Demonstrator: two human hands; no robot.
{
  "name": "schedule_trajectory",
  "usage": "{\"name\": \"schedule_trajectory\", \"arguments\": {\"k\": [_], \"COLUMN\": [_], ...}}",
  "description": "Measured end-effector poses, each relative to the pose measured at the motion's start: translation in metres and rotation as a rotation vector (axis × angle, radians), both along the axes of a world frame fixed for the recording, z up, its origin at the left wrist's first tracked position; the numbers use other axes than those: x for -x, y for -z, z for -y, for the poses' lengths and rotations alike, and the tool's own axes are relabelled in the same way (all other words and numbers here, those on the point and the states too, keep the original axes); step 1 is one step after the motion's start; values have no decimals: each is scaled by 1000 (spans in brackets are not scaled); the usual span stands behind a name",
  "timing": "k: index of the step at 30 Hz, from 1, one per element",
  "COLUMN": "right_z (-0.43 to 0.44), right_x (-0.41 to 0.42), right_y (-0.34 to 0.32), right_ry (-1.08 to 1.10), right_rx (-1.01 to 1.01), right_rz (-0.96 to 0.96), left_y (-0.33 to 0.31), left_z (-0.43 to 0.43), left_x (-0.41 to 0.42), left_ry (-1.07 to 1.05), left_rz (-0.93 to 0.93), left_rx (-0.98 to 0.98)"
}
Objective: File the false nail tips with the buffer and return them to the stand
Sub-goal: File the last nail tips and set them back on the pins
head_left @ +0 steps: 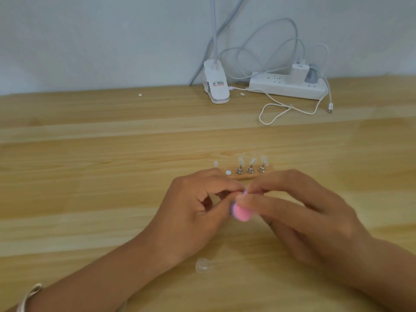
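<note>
A pink buffer (pixel 242 212) is pinched in my right hand (pixel 299 217), just in front of the wooden stand (pixel 244 176). My left hand (pixel 198 210) meets it with thumb and forefinger pinched together at the buffer's upper end; what they hold is hidden, so I cannot tell whether it is a nail tip. The stand carries three metal holders with clear nail tips (pixel 251 161) upright on them. Another small tip (pixel 215 163) stands at its left end beside a white dot (pixel 228 172). A loose clear nail tip (pixel 202 264) lies on the table below my left wrist.
At the back of the wooden table (pixel 90 176) stand a white clip lamp base (pixel 216 84) and a white power strip (pixel 290 86) with plugs. A looped white cable (pixel 292 109) trails toward the middle. Small white specks (pixel 140 95) lie near the wall.
</note>
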State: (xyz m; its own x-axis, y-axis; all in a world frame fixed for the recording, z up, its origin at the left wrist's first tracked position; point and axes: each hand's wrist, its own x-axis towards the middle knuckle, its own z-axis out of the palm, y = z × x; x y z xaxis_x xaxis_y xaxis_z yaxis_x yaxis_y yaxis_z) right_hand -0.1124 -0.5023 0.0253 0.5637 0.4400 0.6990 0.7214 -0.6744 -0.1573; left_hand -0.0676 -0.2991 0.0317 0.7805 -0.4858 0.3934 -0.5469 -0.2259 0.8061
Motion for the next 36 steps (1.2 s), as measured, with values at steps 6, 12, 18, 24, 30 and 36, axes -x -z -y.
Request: {"name": "schedule_trajectory", "arguments": {"k": [6,12,18,24,30,36], "right_z": [6,10,2,1,4,14], "right_x": [-3,-4,0,1,-2,-7], "right_y": [-2,-3,0,2,1,-4], "right_ry": [36,26,-4,-3,16,88], "right_rx": [-32,-22,5,-14,-40,-68], "right_rz": [-2,12,49,55,53,40], "left_y": [-3,-3,-2,-4,-4,-4], "left_z": [0,0,0,0,0,0], "left_x": [1,1,1,0,-1,0], "left_ry": [-21,-17,-4,4,5,15], "left_rz": [-4,-16,-69,-154,-198,-192], "left_rx": [-6,-4,40,90,98,90]}}
